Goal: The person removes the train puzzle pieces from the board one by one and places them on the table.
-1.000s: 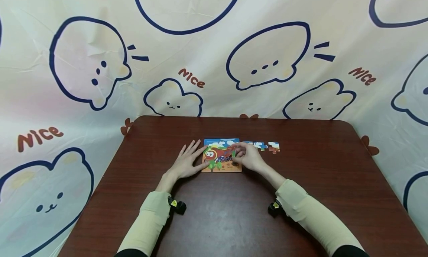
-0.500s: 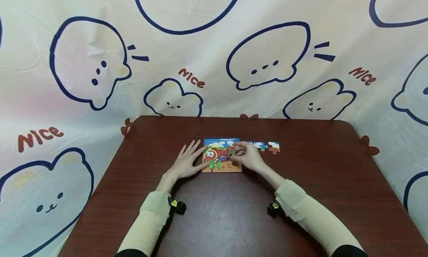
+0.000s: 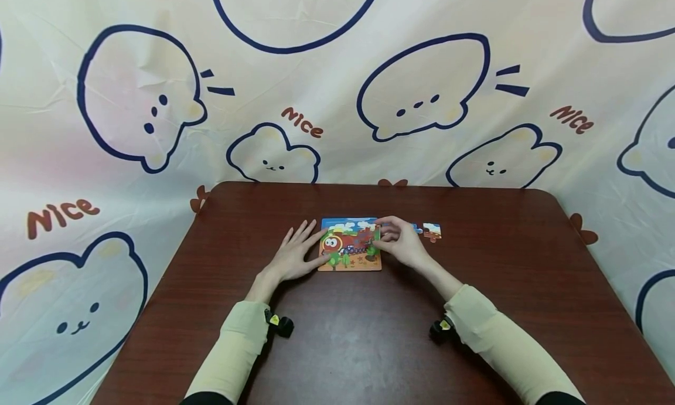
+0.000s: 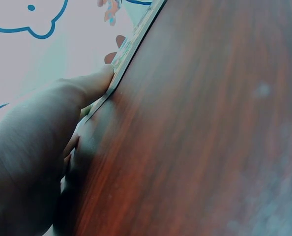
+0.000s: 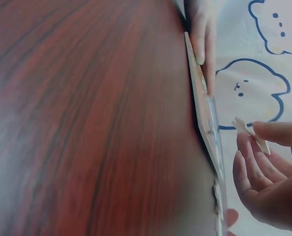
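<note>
In the head view, a colourful jigsaw puzzle (image 3: pixel 350 247) in a flat board lies towards the far side of the table. My left hand (image 3: pixel 292 257) rests at its left side with fingers spread, the thumb touching the board's lower left edge. My right hand (image 3: pixel 403 244) is over the puzzle's right edge. Seen from the right wrist, it pinches a small puzzle piece (image 5: pixel 253 135) between thumb and fingers, raised off the board. The left wrist view has the left thumb (image 4: pixel 99 81) pressed on the board's edge (image 4: pixel 131 54).
A loose puzzle piece (image 3: pixel 432 231) lies right of the board, and another piece (image 3: pixel 418 228) is partly hidden behind the right hand. The brown table (image 3: pixel 337 334) ends at a patterned cloth (image 3: pixel 337 100) at the back and sides.
My right hand has moved a little to the right and now covers more of the loose pieces. More of the puzzle's right side shows. The left hand has stayed in place.
</note>
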A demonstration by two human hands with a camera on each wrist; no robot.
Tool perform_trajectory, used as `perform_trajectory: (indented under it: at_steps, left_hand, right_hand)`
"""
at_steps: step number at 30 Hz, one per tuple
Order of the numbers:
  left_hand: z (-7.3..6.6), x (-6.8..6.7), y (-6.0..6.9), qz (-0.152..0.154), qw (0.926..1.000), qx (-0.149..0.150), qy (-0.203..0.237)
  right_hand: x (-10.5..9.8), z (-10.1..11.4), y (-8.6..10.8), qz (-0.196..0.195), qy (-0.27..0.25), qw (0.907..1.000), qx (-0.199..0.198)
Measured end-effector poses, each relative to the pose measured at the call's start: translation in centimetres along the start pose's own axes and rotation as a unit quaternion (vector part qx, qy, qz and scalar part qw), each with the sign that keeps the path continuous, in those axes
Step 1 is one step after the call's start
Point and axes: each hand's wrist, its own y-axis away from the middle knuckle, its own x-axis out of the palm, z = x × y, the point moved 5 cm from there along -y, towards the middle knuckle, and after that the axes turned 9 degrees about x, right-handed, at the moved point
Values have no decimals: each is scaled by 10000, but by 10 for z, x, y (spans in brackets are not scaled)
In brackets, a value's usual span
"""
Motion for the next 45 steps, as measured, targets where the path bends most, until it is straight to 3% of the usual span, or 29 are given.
perform_trajectory:
  at_steps: [11,23,31,45]
  left_hand:
    - [0,0,0,11,10000,-27,3]
    - [0,1,0,23,10000,-17,37]
    - [0,-1,0,27,10000,10,-18]
    - [2,1,-1,9,10000,1,-19]
  right_hand:
    - [-36,-13,17,-149,-9,9995,296]
    - [-70,-30,37,-160,-62,9992,349]
    - [-92,-39,49,-186,156,9986,460]
    - [-109,-53,58,-318,560,9971,417]
